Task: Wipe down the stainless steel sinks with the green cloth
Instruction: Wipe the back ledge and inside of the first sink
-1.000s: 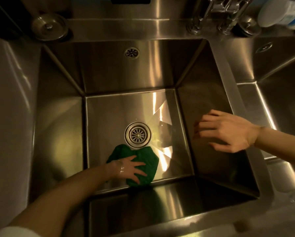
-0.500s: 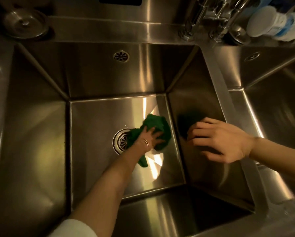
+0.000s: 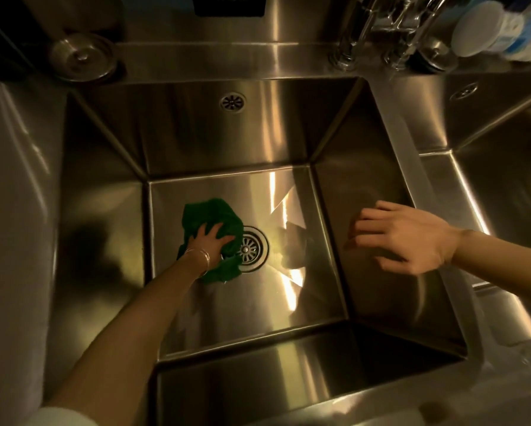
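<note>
Head view: left hand [image 3: 209, 241] spread flat on green cloth [image 3: 210, 215], long axis near-far; right hand [image 3: 412, 238] relaxed, loose.

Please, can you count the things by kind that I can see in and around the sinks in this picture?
Sink basins: 2, middle sink, right sink
Floor drains: 1
Overflow grilles: 2
Green cloths: 1
Round metal lids: 1
White containers: 1
Hands: 2, left hand, right hand
Total: 10

Crumpled green cloth [image 3: 210, 221] lies on sink [image 3: 196, 318] floor beside drain.
</note>
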Tool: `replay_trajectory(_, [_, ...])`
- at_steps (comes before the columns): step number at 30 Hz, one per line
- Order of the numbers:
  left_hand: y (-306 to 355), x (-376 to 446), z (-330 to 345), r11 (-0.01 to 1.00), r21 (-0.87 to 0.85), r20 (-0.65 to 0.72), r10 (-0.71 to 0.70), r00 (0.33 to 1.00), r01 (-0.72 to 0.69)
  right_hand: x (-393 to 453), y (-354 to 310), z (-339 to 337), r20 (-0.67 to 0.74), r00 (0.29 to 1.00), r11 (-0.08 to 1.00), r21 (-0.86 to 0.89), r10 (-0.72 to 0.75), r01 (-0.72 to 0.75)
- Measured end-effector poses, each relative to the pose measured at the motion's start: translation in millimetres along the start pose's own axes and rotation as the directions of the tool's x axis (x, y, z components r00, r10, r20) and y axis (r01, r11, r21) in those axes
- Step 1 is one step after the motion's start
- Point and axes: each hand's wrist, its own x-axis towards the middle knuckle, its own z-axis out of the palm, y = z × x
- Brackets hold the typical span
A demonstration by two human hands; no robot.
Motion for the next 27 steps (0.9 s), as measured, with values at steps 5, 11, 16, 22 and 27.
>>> replay_trajectory(5, [-2.4, -51.9, 44.6, 0.997, 0.077, 0.118, -0.002, 0.993, -0.007, 2.4, -2.8, -3.1, 0.027, 1.0, 1.0, -0.025, -0.007, 0.008])
replay_trajectory(11, [41.7, -93.3, 76.2, 0.924, 0.152, 0.277, 0.3, 0.913, -0.35, 2.4, -6.3, -9.4, 0.069, 0.997, 1.0, -0.011, -0.026, 0.027])
replay_trajectory(16, [99.2, -87.8, 69.9, 0.841, 0.204, 0.359, 0.412, 0.837, -0.501, 2.7, -6.9, -12.0, 0.115, 0.993, 0.999, -0.019, -0.034, 0.036])
replay_trajectory(22, [136.0, -55.9, 53.8, 0.685, 0.351, 0.381, 0.518, 0.766, -0.638, 2.9, -4.8, -9.8, 0.095, 0.995, 0.999, 0.002, -0.037, 0.037])
replay_trajectory(27, [182.3, -20.5, 41.1, 0.619, 0.443, 0.344, 0.55, 0.761, -0.648, 4.2, -3.5, -3.0, 0.032, 0.999, 1.0, -0.004, -0.013, 0.013])
